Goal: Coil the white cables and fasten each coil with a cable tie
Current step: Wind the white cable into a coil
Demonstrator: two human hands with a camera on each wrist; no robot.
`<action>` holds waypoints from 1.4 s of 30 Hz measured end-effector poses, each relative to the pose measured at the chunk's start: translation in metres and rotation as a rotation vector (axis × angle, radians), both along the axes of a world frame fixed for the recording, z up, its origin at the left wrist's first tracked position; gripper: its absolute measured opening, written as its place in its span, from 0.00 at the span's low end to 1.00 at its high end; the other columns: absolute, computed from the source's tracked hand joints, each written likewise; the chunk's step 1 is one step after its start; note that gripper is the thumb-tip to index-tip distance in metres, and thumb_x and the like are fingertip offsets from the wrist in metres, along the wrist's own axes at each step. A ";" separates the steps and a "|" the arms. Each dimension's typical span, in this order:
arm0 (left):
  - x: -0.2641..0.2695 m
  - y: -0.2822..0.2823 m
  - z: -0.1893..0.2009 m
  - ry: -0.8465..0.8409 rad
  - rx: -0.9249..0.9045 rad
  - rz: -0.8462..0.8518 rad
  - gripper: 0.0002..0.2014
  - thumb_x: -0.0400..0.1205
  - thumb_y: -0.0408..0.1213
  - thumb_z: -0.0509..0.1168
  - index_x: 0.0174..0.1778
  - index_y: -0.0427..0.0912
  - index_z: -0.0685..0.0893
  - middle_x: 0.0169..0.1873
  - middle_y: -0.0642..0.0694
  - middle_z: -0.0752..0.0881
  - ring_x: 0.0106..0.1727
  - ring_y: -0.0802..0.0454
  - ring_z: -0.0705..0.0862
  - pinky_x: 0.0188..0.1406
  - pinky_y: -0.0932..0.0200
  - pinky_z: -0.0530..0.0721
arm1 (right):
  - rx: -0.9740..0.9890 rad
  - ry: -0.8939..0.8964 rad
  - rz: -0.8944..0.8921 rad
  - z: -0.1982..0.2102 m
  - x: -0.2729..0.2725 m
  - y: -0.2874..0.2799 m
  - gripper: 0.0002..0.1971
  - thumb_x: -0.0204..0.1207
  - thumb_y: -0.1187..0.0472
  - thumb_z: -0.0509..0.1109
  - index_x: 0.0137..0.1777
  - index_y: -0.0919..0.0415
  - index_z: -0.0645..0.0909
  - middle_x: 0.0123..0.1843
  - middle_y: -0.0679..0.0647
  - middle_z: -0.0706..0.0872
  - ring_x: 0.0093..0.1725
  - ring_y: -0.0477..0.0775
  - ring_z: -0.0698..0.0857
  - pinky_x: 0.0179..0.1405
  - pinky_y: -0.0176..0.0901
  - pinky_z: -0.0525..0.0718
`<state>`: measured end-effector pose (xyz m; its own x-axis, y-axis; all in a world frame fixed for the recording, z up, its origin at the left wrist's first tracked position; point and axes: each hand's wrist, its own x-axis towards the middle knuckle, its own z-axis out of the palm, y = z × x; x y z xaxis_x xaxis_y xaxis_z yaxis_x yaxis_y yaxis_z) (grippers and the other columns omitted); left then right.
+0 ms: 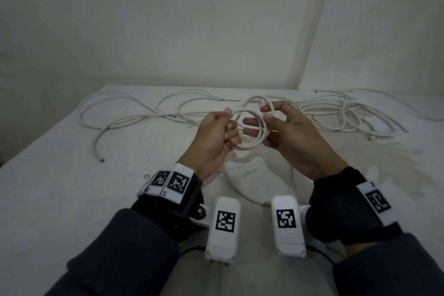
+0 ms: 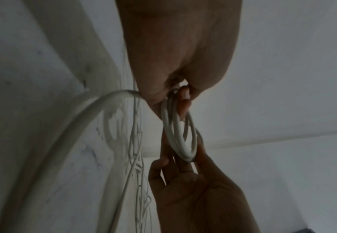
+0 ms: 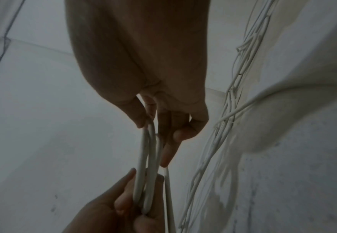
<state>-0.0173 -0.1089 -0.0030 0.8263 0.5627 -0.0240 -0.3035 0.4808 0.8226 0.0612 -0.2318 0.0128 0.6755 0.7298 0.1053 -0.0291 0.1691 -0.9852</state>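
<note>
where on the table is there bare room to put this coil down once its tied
Bare table lies near left, bordered by the left hand and the cut cable end. The far edge is crowded with loose cables. A white lump sits under the coil, between it and the right hand.

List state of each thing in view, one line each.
coil: a few loops, held in the air, untied
left hand: grips the coil's left side
right hand: pinches the coil's right side
loose cables: uncoiled, sprawled on the table
</note>
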 end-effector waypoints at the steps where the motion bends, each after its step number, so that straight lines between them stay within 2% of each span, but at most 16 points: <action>1: -0.001 0.000 0.002 0.004 0.059 -0.001 0.12 0.89 0.34 0.54 0.37 0.41 0.67 0.21 0.51 0.68 0.17 0.60 0.63 0.15 0.68 0.67 | 0.001 0.003 0.017 0.000 -0.001 0.001 0.07 0.87 0.65 0.57 0.53 0.57 0.76 0.50 0.62 0.91 0.48 0.59 0.91 0.44 0.44 0.86; 4: -0.006 -0.001 0.005 0.037 0.247 0.003 0.11 0.88 0.36 0.55 0.39 0.41 0.68 0.21 0.52 0.67 0.18 0.61 0.62 0.16 0.68 0.64 | 0.061 0.105 0.035 0.000 -0.003 0.004 0.12 0.87 0.66 0.54 0.61 0.55 0.78 0.38 0.59 0.89 0.33 0.54 0.89 0.36 0.43 0.87; 6: -0.007 -0.004 0.006 0.070 0.374 -0.003 0.09 0.88 0.37 0.56 0.42 0.40 0.71 0.20 0.54 0.69 0.17 0.61 0.63 0.16 0.69 0.64 | 0.109 0.163 0.037 0.000 -0.003 0.005 0.15 0.88 0.66 0.53 0.67 0.61 0.77 0.29 0.56 0.83 0.23 0.49 0.79 0.28 0.40 0.82; 8: -0.007 -0.007 0.006 0.081 0.466 0.022 0.07 0.87 0.38 0.58 0.46 0.38 0.73 0.21 0.53 0.70 0.18 0.61 0.64 0.17 0.68 0.68 | 0.107 0.154 0.039 0.001 -0.003 0.006 0.16 0.88 0.65 0.52 0.69 0.65 0.76 0.25 0.53 0.76 0.19 0.45 0.69 0.22 0.37 0.75; 10: -0.007 -0.010 0.006 0.077 0.541 0.057 0.08 0.87 0.38 0.59 0.48 0.37 0.74 0.24 0.51 0.72 0.20 0.60 0.69 0.22 0.66 0.74 | 0.098 0.116 0.021 0.003 -0.005 0.005 0.14 0.88 0.63 0.52 0.68 0.62 0.74 0.24 0.52 0.72 0.18 0.43 0.67 0.20 0.35 0.68; 12: -0.006 -0.010 0.005 0.080 0.587 0.075 0.08 0.87 0.38 0.59 0.48 0.36 0.77 0.26 0.49 0.74 0.23 0.58 0.73 0.29 0.65 0.78 | 0.076 0.068 0.008 0.005 -0.007 0.005 0.10 0.88 0.60 0.54 0.63 0.60 0.72 0.24 0.52 0.70 0.17 0.43 0.67 0.19 0.34 0.65; 15: -0.006 -0.008 0.003 0.066 0.591 0.095 0.07 0.86 0.37 0.61 0.45 0.39 0.81 0.27 0.47 0.77 0.26 0.58 0.75 0.35 0.60 0.78 | -0.006 -0.012 0.040 0.003 -0.008 0.005 0.10 0.86 0.54 0.58 0.49 0.60 0.74 0.24 0.49 0.70 0.19 0.43 0.66 0.21 0.36 0.67; 20: -0.010 -0.006 0.004 0.068 0.692 0.143 0.06 0.83 0.35 0.66 0.48 0.36 0.85 0.31 0.46 0.84 0.27 0.58 0.81 0.36 0.61 0.83 | -0.079 -0.093 -0.003 -0.004 -0.006 0.008 0.13 0.86 0.54 0.59 0.40 0.58 0.70 0.20 0.43 0.69 0.19 0.41 0.64 0.20 0.36 0.66; 24: -0.011 -0.005 0.005 0.118 0.887 0.235 0.03 0.78 0.39 0.72 0.40 0.44 0.88 0.31 0.53 0.87 0.27 0.57 0.85 0.36 0.58 0.86 | -0.109 -0.137 -0.016 -0.005 -0.002 0.004 0.19 0.86 0.54 0.59 0.32 0.55 0.69 0.22 0.46 0.66 0.19 0.43 0.62 0.18 0.34 0.64; 26: -0.011 -0.003 0.004 0.195 1.035 0.304 0.06 0.75 0.47 0.74 0.40 0.50 0.90 0.38 0.55 0.88 0.35 0.60 0.85 0.41 0.59 0.82 | -0.131 -0.160 -0.032 -0.004 0.000 0.002 0.19 0.85 0.55 0.61 0.30 0.55 0.70 0.21 0.46 0.66 0.19 0.43 0.62 0.17 0.34 0.63; 29: -0.010 0.003 0.002 0.354 1.296 0.438 0.07 0.71 0.53 0.75 0.40 0.58 0.90 0.51 0.52 0.78 0.57 0.56 0.72 0.57 0.62 0.71 | -0.164 -0.193 -0.045 -0.003 0.003 0.000 0.17 0.84 0.56 0.63 0.32 0.57 0.73 0.19 0.45 0.66 0.17 0.42 0.63 0.16 0.33 0.62; 32: -0.010 0.007 0.002 0.265 1.152 0.269 0.06 0.74 0.46 0.75 0.37 0.50 0.86 0.48 0.55 0.81 0.57 0.59 0.79 0.52 0.72 0.73 | -0.138 -0.172 -0.015 -0.002 0.003 -0.001 0.16 0.84 0.57 0.63 0.33 0.59 0.75 0.19 0.45 0.65 0.17 0.42 0.61 0.15 0.32 0.61; 34: -0.012 0.005 0.004 0.157 0.922 0.081 0.07 0.78 0.38 0.71 0.37 0.40 0.82 0.38 0.57 0.87 0.44 0.62 0.87 0.45 0.72 0.80 | -0.085 -0.148 0.015 0.000 0.002 -0.002 0.16 0.84 0.58 0.63 0.32 0.59 0.75 0.20 0.45 0.64 0.17 0.42 0.60 0.15 0.32 0.60; 36: -0.016 0.000 0.009 0.069 0.681 -0.038 0.08 0.81 0.34 0.67 0.39 0.34 0.80 0.33 0.48 0.88 0.33 0.55 0.89 0.35 0.63 0.86 | -0.012 -0.108 0.042 0.000 0.000 -0.001 0.17 0.84 0.59 0.62 0.32 0.58 0.76 0.21 0.46 0.63 0.18 0.42 0.59 0.15 0.32 0.60; 39: -0.017 -0.007 0.014 0.036 0.513 -0.013 0.09 0.81 0.34 0.67 0.38 0.32 0.79 0.24 0.44 0.85 0.23 0.53 0.86 0.25 0.62 0.84 | 0.042 -0.066 0.060 -0.002 -0.004 0.004 0.14 0.85 0.58 0.60 0.36 0.59 0.75 0.22 0.45 0.64 0.19 0.42 0.58 0.15 0.31 0.60; 42: -0.013 -0.012 0.013 0.039 0.520 0.045 0.08 0.81 0.35 0.67 0.41 0.35 0.77 0.21 0.48 0.82 0.19 0.55 0.80 0.22 0.61 0.80 | 0.061 -0.024 0.041 -0.003 -0.005 0.007 0.14 0.86 0.57 0.60 0.38 0.60 0.73 0.21 0.45 0.63 0.19 0.42 0.58 0.15 0.32 0.59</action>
<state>-0.0301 -0.1205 0.0099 0.8050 0.5437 0.2374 -0.2787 -0.0067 0.9603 0.0565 -0.2244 0.0095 0.6415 0.7488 0.1667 -0.0135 0.2283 -0.9735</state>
